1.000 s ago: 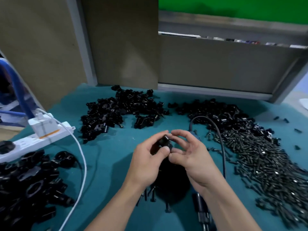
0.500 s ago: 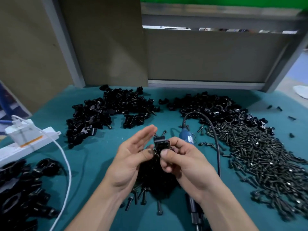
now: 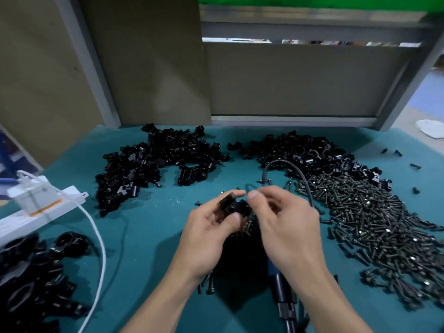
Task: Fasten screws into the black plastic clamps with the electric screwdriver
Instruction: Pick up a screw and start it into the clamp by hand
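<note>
Clamp (image 3: 231, 205) is now pinched in left hand (image 3: 206, 236) fingers, released by right hand (image 3: 286, 227), whose curled fingers' load cannot be told; picking from screws (image 3: 372, 224) is judged next.

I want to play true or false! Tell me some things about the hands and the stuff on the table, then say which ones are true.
1. The left hand holds a black clamp. True.
2. The right hand grips the electric screwdriver. False: it lies on the table cover, under that arm.
3. The screw pile lies to the right of both hands. True.
4. The power strip is black. False: it is white.
</note>
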Motion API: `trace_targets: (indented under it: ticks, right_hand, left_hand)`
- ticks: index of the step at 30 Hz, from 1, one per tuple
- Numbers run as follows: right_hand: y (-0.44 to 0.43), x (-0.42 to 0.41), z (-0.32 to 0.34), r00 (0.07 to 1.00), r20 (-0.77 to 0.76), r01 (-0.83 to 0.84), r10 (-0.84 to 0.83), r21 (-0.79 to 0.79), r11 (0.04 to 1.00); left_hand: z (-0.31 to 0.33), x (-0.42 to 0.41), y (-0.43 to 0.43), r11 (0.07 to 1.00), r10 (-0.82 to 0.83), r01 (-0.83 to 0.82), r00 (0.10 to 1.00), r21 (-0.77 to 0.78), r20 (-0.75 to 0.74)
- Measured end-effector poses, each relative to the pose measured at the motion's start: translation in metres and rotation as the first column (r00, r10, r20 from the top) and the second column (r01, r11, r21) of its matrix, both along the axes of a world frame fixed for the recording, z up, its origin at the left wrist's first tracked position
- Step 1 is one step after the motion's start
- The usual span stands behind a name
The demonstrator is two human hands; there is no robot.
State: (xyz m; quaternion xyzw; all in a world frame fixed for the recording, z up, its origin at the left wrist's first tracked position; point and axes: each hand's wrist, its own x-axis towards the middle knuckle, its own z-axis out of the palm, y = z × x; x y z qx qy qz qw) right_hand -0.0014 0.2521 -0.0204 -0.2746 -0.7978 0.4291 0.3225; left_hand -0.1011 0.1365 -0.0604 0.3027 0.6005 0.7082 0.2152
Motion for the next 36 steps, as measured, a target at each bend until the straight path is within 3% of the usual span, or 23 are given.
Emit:
trace_targets:
  ticks: [3,8,10,12,14,18,25,30,33,35,36]
  right_hand:
    - [0.033,-0.007,0.016,0.982,-0.009,0.188,-0.189,0.11,0.976]
    - [0.14,-0.055,0.026,0.935,0.238,0.208,-0.265,0.238,0.949]
    - [0.178,-0.076,0.016,0.828,0.507,0.07,-0.24,0.331,0.941]
    - [0.201,-0.091,0.006,0.615,0.764,-0.171,-0.193,0.369,0.914]
    - [0.216,-0.104,-0.001,0.492,0.845,-0.337,-0.208,0.405,0.85]
    - [0.222,-0.113,-0.003,0.561,0.797,-0.332,-0.225,0.466,0.82]
    - [0.207,-0.101,-0.002,0.728,0.672,-0.178,-0.135,0.375,0.91]
    - [0.186,-0.076,0.021,0.867,0.43,0.057,-0.252,0.417,0.907]
    - [0.154,-0.055,0.044,0.969,0.226,0.049,-0.095,0.202,0.978]
    - [0.121,-0.039,0.049,0.986,0.075,-0.137,0.146,-0.113,0.984]
    - [0.102,-0.032,0.048,0.969,-0.015,-0.24,0.245,-0.272,0.932]
  left_hand:
    - [0.006,0.002,0.012,0.985,0.173,-0.174,0.976,-0.002,0.13]
    - [0.016,-0.017,0.037,0.971,0.223,-0.237,0.933,0.016,0.281]
    - [0.012,-0.023,0.047,0.973,0.222,-0.229,0.945,0.0,0.241]
    - [0.005,-0.027,0.055,0.977,0.214,-0.209,0.96,-0.05,0.179]
    - [-0.002,-0.033,0.062,0.977,0.173,-0.163,0.983,-0.135,0.067]
    - [-0.012,-0.038,0.068,0.955,0.141,-0.161,0.985,-0.247,-0.1]
    - [-0.016,-0.042,0.07,0.949,0.141,-0.167,0.983,-0.266,-0.114]
    - [-0.005,-0.041,0.069,0.963,0.159,-0.173,0.984,-0.208,-0.083]
    - [0.013,-0.043,0.063,0.957,0.162,-0.18,0.982,-0.229,-0.097]
    - [0.029,-0.037,0.056,0.958,0.129,-0.157,0.984,-0.242,-0.126]
    - [0.038,-0.031,0.051,0.962,0.109,-0.137,0.986,-0.235,-0.128]
